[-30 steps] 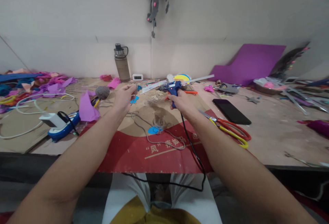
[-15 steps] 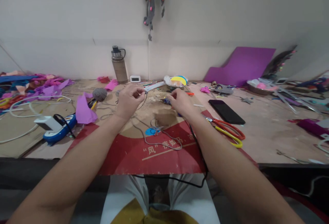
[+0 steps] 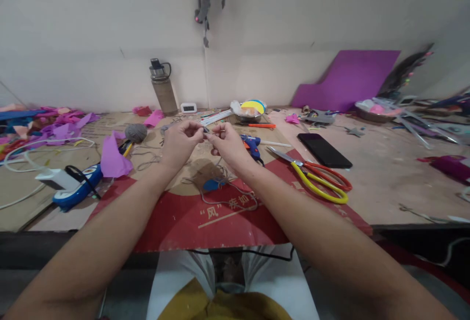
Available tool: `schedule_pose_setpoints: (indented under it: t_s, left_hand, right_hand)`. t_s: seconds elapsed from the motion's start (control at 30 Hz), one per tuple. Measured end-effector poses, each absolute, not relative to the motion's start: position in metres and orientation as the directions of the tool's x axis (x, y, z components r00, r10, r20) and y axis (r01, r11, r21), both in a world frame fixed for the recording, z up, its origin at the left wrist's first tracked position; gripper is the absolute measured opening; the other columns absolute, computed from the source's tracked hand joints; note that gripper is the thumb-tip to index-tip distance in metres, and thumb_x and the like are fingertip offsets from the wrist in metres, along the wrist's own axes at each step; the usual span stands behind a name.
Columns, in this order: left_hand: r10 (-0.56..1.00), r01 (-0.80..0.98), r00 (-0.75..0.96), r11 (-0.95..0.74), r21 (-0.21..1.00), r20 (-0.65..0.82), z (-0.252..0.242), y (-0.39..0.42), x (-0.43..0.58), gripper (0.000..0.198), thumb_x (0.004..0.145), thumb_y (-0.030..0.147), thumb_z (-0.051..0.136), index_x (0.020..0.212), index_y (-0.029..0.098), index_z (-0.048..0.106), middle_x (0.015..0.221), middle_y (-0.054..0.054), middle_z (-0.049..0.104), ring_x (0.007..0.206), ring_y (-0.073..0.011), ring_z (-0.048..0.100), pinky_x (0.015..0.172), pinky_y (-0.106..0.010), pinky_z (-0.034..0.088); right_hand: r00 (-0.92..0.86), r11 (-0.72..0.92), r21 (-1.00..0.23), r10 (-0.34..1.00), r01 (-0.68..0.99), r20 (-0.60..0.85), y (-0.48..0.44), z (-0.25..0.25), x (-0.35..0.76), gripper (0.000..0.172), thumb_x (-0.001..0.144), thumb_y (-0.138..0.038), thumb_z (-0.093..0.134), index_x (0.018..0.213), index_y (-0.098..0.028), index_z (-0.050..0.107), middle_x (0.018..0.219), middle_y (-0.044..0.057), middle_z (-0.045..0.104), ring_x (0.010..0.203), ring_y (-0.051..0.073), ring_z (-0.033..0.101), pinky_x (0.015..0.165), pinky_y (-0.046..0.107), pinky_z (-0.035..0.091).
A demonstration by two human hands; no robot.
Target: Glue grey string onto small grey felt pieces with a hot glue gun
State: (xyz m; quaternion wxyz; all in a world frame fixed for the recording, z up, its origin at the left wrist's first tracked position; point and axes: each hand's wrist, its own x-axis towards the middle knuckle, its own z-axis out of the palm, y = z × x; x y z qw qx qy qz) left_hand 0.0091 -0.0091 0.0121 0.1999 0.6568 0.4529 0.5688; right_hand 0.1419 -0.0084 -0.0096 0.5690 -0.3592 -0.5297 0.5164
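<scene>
Fingertips of my left hand [image 3: 182, 141] and my right hand [image 3: 230, 148] meet above the middle of the table. Both are closed in a pinch at a small dark grey bit of yarn [image 3: 206, 130]; its exact shape is too small to make out. Loose grey yarn [image 3: 246, 205] lies in loops on the red and brown cardboard [image 3: 165, 227] below. Just right of my right hand rests a blue glue gun [image 3: 252, 145] with a white glue stick [image 3: 275, 143] behind it. Scissors [image 3: 312, 175] with red and yellow handles lie beside my right forearm.
A black phone [image 3: 324, 150] lies to the right. At the back stand a bottle [image 3: 163, 92], a small white clock [image 3: 188, 108] and a metal bowl [image 3: 248, 117]. On the left are a grey yarn ball [image 3: 135, 133], purple felt [image 3: 114, 156] and a blue power strip [image 3: 75, 195] with cables.
My right hand has moved left, away from the glue gun, to join my left hand at the grey yarn. The glue gun now shows uncovered. The view has tipped slightly downward.
</scene>
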Motion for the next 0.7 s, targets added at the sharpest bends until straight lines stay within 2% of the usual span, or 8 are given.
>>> schedule_pose_setpoints:
  t_s: [0.1, 0.23, 0.4, 0.5, 0.6, 0.7]
  left_hand:
    - [0.883, 0.193, -0.085, -0.440, 0.877, 0.461, 0.0107, -0.0063, 0.0112, 0.005, 0.073, 0.016, 0.068, 0.077, 0.015, 0.068, 0.066, -0.002, 0.067, 0.058, -0.0120, 0.063, 0.062, -0.024, 0.051]
    - [0.910, 0.072, -0.100, -0.397, 0.915, 0.402, 0.0095, -0.0037, 0.0117, 0.010, 0.072, 0.017, 0.069, 0.082, 0.014, 0.069, 0.067, -0.003, 0.068, 0.058, -0.0129, 0.064, 0.063, -0.026, 0.054]
    - [0.866, 0.243, -0.087, -0.460, 0.854, 0.492, 0.0094, -0.0047, 0.0084, 0.003, 0.074, 0.018, 0.066, 0.074, 0.015, 0.068, 0.062, -0.001, 0.065, 0.053, -0.0094, 0.058, 0.053, -0.020, 0.046]
    - [0.817, 0.368, -0.113, -0.493, 0.788, 0.565, 0.0099, -0.0061, 0.0070, 0.003, 0.073, 0.016, 0.066, 0.071, 0.016, 0.068, 0.060, 0.000, 0.063, 0.052, -0.0074, 0.052, 0.049, -0.018, 0.040]
    - [0.825, 0.358, -0.105, -0.490, 0.795, 0.555, 0.0096, -0.0070, 0.0083, 0.004, 0.074, 0.017, 0.065, 0.071, 0.016, 0.067, 0.060, 0.000, 0.062, 0.052, -0.0082, 0.053, 0.049, -0.019, 0.041]
    - [0.846, 0.316, -0.092, -0.475, 0.821, 0.525, 0.0081, -0.0070, 0.0106, 0.003, 0.074, 0.019, 0.065, 0.072, 0.016, 0.066, 0.061, -0.001, 0.063, 0.052, -0.0095, 0.056, 0.051, -0.021, 0.045]
  right_hand:
    - [-0.052, 0.324, -0.945, 0.944, -0.051, 0.327, -0.0058, -0.0114, 0.1446, 0.017, 0.075, -0.027, 0.059, 0.084, -0.023, 0.045, 0.070, -0.007, 0.047, 0.058, 0.009, 0.044, 0.051, 0.022, 0.037]
    - [-0.043, 0.426, -0.901, 0.905, 0.084, 0.424, -0.0050, -0.0119, 0.1473, 0.009, 0.077, -0.026, 0.056, 0.079, -0.021, 0.050, 0.072, -0.004, 0.051, 0.063, 0.010, 0.045, 0.059, 0.024, 0.039]
    - [-0.040, 0.482, -0.856, 0.875, 0.189, 0.483, -0.0040, -0.0127, 0.1486, 0.007, 0.077, -0.025, 0.057, 0.075, -0.020, 0.053, 0.069, -0.003, 0.054, 0.064, 0.010, 0.048, 0.064, 0.026, 0.040]
    - [-0.036, 0.464, -0.876, 0.885, 0.133, 0.464, -0.0039, -0.0138, 0.1467, 0.010, 0.080, -0.027, 0.055, 0.074, -0.020, 0.051, 0.069, -0.003, 0.052, 0.064, 0.011, 0.050, 0.062, 0.026, 0.042]
    - [-0.071, 0.402, -0.915, 0.914, 0.032, 0.399, -0.0031, -0.0154, 0.1436, 0.012, 0.084, -0.028, 0.051, 0.074, -0.022, 0.046, 0.066, -0.005, 0.048, 0.055, 0.009, 0.048, 0.056, 0.026, 0.042]
    - [-0.052, 0.371, -0.928, 0.928, 0.042, 0.369, -0.0016, -0.0162, 0.1415, 0.012, 0.085, -0.028, 0.048, 0.075, -0.023, 0.044, 0.066, -0.005, 0.047, 0.053, 0.009, 0.044, 0.053, 0.025, 0.039]
